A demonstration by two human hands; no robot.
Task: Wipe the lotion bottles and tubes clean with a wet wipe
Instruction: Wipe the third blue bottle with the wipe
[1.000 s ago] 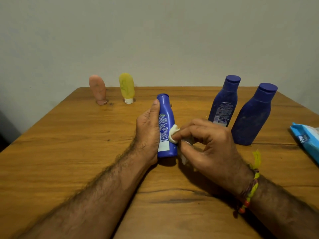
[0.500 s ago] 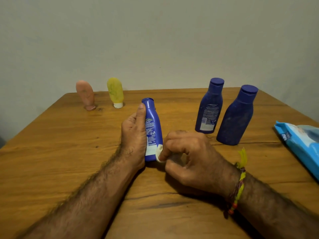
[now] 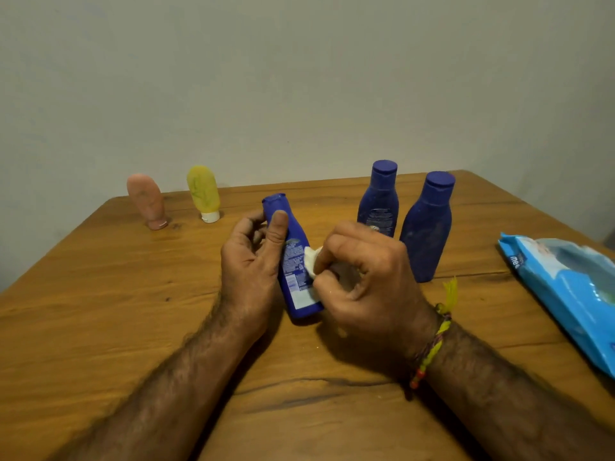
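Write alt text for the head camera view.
A left hand grips a blue lotion bottle on a wooden table while the right hand rubs it with a wet wipe. Behind stand two dusty blue bottles, a pink tube and a yellow tube; a blue wipes pack lies right.

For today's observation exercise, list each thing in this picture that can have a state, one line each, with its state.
Small blue bottle: tilted, cap on, held by the left hand.
Wet wipe: bunched, pressed on that bottle's label by the right hand.
Two dark blue bottles: upright, capped, dusty.
Pink tube: standing on its cap.
Yellow tube: standing on its cap.
Wipes pack: lying flat.
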